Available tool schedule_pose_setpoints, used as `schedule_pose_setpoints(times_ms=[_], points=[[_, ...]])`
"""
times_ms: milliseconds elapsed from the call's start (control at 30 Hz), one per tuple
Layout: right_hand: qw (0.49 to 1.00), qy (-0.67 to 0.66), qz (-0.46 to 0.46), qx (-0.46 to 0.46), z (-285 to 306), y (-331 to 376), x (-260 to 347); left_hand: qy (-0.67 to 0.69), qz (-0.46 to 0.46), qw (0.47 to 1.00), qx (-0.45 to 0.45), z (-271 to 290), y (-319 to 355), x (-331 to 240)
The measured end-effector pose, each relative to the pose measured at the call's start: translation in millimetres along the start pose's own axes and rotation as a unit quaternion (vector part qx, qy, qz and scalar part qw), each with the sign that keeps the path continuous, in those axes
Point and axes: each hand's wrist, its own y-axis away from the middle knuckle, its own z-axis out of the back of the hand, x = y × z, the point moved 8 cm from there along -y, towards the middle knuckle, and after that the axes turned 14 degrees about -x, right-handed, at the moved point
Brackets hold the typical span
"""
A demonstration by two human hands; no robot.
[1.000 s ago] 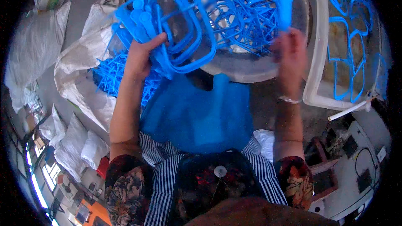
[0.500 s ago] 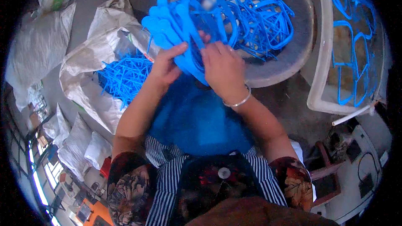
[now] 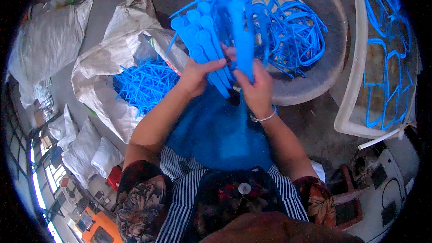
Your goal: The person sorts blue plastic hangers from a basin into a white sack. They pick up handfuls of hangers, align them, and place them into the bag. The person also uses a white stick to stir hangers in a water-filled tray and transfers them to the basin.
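Observation:
My left hand point(image 3: 199, 74) is closed around a bundle of long blue plastic pieces with rounded ends point(image 3: 202, 33), its thumb lying across them. Just to the right, my right hand point(image 3: 258, 91) pinches a similar blue plastic piece point(image 3: 243, 40), which is upright and smeared by motion. Thin blue rods stick out above the bundle, and where they join the pieces is hidden. Behind my right hand, looped blue plastic frames point(image 3: 292, 33) lie tangled in a wide grey tub point(image 3: 330, 69).
A white woven sack point(image 3: 90, 83) at the left holds a heap of thin blue sticks point(image 3: 148, 83). On the right stands a pale rectangular bin point(image 3: 355, 63) with blue frames inside. A white pipe point(image 3: 380, 138) lies by its near corner. Pale sacks point(image 3: 81, 150) stand further left.
My right hand has moved down and right, and the blue piece in it now stands apart from the bundle. The left hand keeps its hold. The whole view has shifted slightly.

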Motion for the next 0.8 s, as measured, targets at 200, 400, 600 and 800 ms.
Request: schedule_pose_setpoints(times_ms=[200,400,600,800], points=[[0.988,0.098,0.121,0.012,2.8,4.9,14.3,0.145,0.054,0.988,0.014,-5.0,-8.9,-0.9],[0.980,0.134,0.113,0.090,1.7,-5.9,25.8,0.105,0.116,0.987,0.019,12.3,-13.3,18.7],[0.991,0.116,0.057,-0.035,-15.2,-23.8,21.9,0.050,0.079,0.995,-0.042,-4.1,4.5,21.3],[0.914,0.327,0.197,-0.137,-3.6,-27.9,47.2,0.068,0.148,0.987,-0.008,-4.2,6.4,34.8]])
